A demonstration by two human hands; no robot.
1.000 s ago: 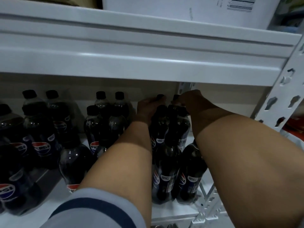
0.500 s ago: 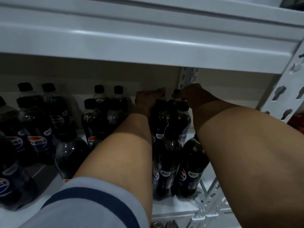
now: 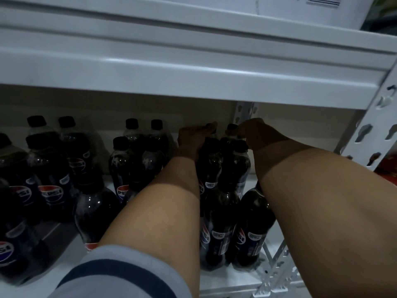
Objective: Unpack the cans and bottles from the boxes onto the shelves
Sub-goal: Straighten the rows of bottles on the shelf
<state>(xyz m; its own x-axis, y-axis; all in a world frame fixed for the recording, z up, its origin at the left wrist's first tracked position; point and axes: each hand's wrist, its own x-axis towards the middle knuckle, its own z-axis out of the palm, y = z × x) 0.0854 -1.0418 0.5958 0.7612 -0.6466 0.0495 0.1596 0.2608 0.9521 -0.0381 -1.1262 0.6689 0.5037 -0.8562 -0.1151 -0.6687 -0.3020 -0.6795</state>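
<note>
Both my arms reach deep into a dim white shelf (image 3: 232, 278). My left hand (image 3: 193, 139) grips the black-capped top of a dark Pepsi bottle (image 3: 209, 162) at the back. My right hand (image 3: 255, 132) pinches the cap of the neighbouring back bottle (image 3: 231, 127). In front of them stand more dark Pepsi bottles (image 3: 219, 229) in two rows, between my forearms. My fingers are partly hidden behind the bottle tops.
Several more Pepsi bottles (image 3: 51, 181) stand in groups on the left of the shelf. The white beam of the shelf above (image 3: 171, 67) hangs low over my hands. A perforated white upright (image 3: 373, 130) stands at the right; a white carton (image 3: 279, 9) sits on the upper shelf.
Both hands have stayed on the tops of the back bottles. The view has shifted slightly up and down; the bottles have not visibly moved.
</note>
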